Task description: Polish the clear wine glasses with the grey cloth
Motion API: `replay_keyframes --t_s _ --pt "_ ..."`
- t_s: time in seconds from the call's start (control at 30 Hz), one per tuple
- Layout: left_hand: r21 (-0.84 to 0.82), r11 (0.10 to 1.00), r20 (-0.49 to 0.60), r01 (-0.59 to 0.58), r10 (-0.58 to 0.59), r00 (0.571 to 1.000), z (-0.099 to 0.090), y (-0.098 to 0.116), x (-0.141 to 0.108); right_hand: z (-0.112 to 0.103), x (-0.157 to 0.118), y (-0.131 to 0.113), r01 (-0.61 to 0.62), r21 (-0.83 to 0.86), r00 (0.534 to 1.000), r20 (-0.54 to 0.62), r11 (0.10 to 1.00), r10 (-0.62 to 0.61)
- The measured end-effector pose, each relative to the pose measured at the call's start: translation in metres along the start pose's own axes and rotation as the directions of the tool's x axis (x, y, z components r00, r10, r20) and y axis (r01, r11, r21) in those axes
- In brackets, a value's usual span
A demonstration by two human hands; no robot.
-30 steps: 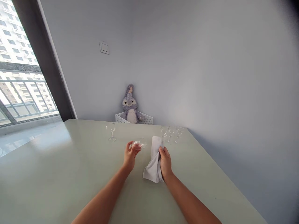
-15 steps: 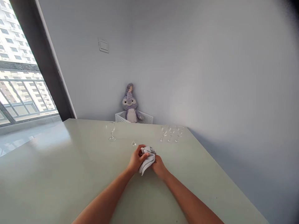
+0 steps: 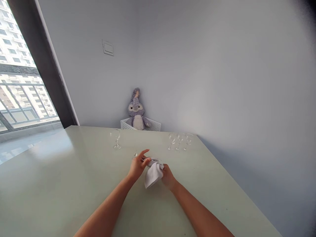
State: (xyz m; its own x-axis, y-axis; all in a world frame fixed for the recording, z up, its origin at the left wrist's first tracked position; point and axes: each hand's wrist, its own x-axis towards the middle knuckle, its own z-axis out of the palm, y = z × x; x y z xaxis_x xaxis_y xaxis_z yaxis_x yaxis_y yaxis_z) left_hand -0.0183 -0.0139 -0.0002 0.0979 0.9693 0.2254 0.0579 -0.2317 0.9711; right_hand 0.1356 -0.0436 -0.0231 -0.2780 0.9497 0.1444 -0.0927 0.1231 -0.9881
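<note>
A clear stemmed glass [image 3: 135,155] lies sideways between my hands, its foot poking out to the left. My left hand [image 3: 137,167] pinches it around the stem, thumb and fingers curled, with the index finger lifted. On the right, my right hand [image 3: 168,177] is closed on a pale grey cloth [image 3: 154,174], which covers most of the glass's bowl and hangs down in front. The fingers of that hand are partly hidden behind the cloth.
One stemmed glass [image 3: 117,141] stands upright at the back left of the pale table [image 3: 74,184]. Three more glasses [image 3: 179,141] stand in a row at the back right. Behind the table, a purple plush toy [image 3: 137,115] sits in a white perforated basket [image 3: 154,125].
My left hand has shifted left off the cloth toward the glass's stem, and its index finger has lifted. The cloth now hangs wider and lower beside my right hand.
</note>
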Motion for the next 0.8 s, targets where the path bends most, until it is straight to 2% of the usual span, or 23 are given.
replay_keyframes --t_s 0.07,0.1,0.17,0.23,0.3,0.37,0.47,0.57,0.63,0.7,0.8 --pt "-0.083 0.994 0.018 0.066 -0.065 0.998 -0.003 0.001 0.002 0.002 -0.001 -0.001 0.087 -0.095 0.996 0.039 0.992 -0.083" --pt "-0.168 0.980 0.057 0.102 -0.093 0.994 -0.004 0.003 0.002 0.002 -0.002 -0.002 0.092 -0.090 0.995 0.040 0.992 -0.088" --pt "-0.346 0.926 0.169 0.148 -0.094 0.981 -0.005 0.007 0.000 0.001 -0.001 -0.005 -0.001 0.059 1.000 0.021 0.998 -0.001" --pt "-0.436 0.889 0.243 0.138 -0.032 0.970 -0.005 0.010 -0.002 -0.002 0.000 -0.008 -0.159 0.296 0.987 0.024 0.942 0.159" --pt "-0.422 0.901 0.261 0.104 0.011 0.965 -0.004 0.013 -0.003 -0.003 0.001 -0.009 -0.248 0.456 0.964 0.028 0.855 0.264" --pt "-0.366 0.927 0.245 0.077 0.016 0.970 -0.005 0.013 -0.003 -0.002 0.001 -0.008 -0.259 0.481 0.954 -0.010 0.838 0.300" --pt "-0.325 0.941 0.227 0.095 -0.020 0.974 -0.007 0.013 0.000 0.004 -0.002 -0.006 -0.169 0.316 0.975 -0.082 0.934 0.205" --pt "-0.285 0.946 0.220 0.157 -0.095 0.971 -0.010 0.012 0.003 0.012 -0.006 -0.006 -0.033 0.071 0.999 -0.024 0.997 0.035" --pt "-0.221 0.959 0.208 0.175 -0.129 0.969 -0.012 0.013 0.004 0.014 -0.007 -0.007 -0.004 0.030 1.000 0.026 1.000 0.003" --pt "-0.184 0.972 0.222 0.148 -0.105 0.969 -0.013 0.016 0.003 0.014 -0.007 -0.009 -0.048 0.145 0.999 0.020 0.988 0.046" --pt "-0.246 0.966 0.310 0.085 -0.005 0.951 -0.013 0.022 -0.002 0.009 -0.004 -0.010 -0.193 0.410 0.979 0.024 0.892 0.201"
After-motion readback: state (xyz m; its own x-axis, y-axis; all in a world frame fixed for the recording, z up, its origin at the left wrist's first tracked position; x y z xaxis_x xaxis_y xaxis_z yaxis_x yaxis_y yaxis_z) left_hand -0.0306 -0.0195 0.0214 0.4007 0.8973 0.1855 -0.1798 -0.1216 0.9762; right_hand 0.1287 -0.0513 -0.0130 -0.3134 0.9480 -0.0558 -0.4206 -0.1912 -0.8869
